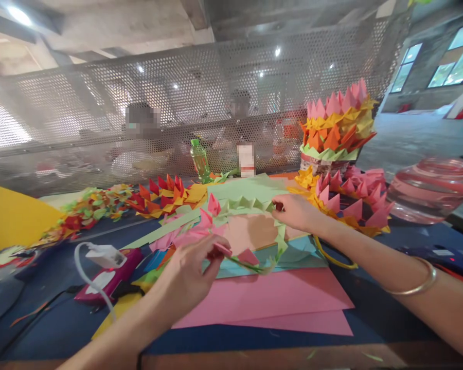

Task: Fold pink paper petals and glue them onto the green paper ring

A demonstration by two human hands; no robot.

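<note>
The green ring (281,237) is in the middle of the counter (374,313), over the stacked sheets, with both hands at it. The left hand (195,267) pinches a pink piece (221,250) between thumb and fingers at the ring's near left. The right hand (295,211) has thumb and fingertips pressed together at its far right, seemingly on the green strip; exactly what they grip is hidden.

The ring looks partly built. Green points (241,204) line its far side, and a pink fold (248,257) sits on the near side, where the rest appears thin and bare. That near stretch seems the part left to fill. Two pink points (214,204) stand at the far left; whether they belong to the ring, I cannot tell.

Other work looks further along: a tiered stack (337,128) of pink, yellow, orange and green folds at far right, a pink-and-yellow ring (353,209) nearer than it, and red and orange folds (160,195) at far left. Flat pink sheets (281,295) lie uncut at the near edge.
</note>
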